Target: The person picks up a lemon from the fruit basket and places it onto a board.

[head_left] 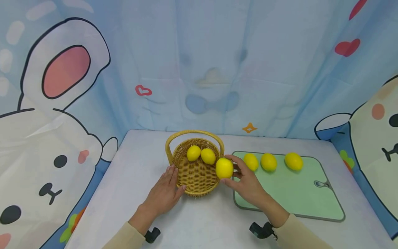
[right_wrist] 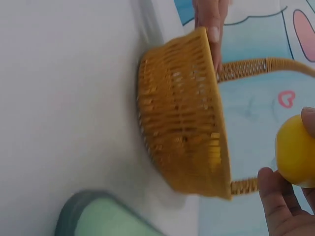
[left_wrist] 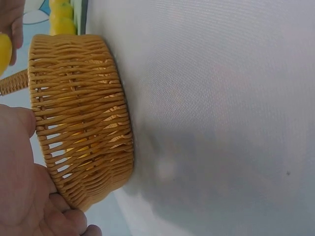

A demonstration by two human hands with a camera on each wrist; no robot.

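My right hand (head_left: 248, 183) holds a yellow lemon (head_left: 224, 168) between thumb and fingers, at the right rim of a wicker basket (head_left: 199, 191). In the right wrist view this lemon (right_wrist: 296, 152) is raised off the table, apart from the basket wall. Two more lemons, one of them at the left (head_left: 193, 153), lie inside the basket towards its back. My left hand (head_left: 163, 192) rests against the basket's left side with fingers extended and its thumb at the rim. The left wrist view shows the thumb (left_wrist: 22, 120) touching the woven edge.
A pale green cutting board (head_left: 292, 193) with a grey border lies to the right of the basket. Several lemons, one at the right (head_left: 293, 161), sit along its far edge. The basket's handle (head_left: 195, 131) arches upward. A printed curtain (head_left: 211, 52) hangs behind the white table (head_left: 130, 166).
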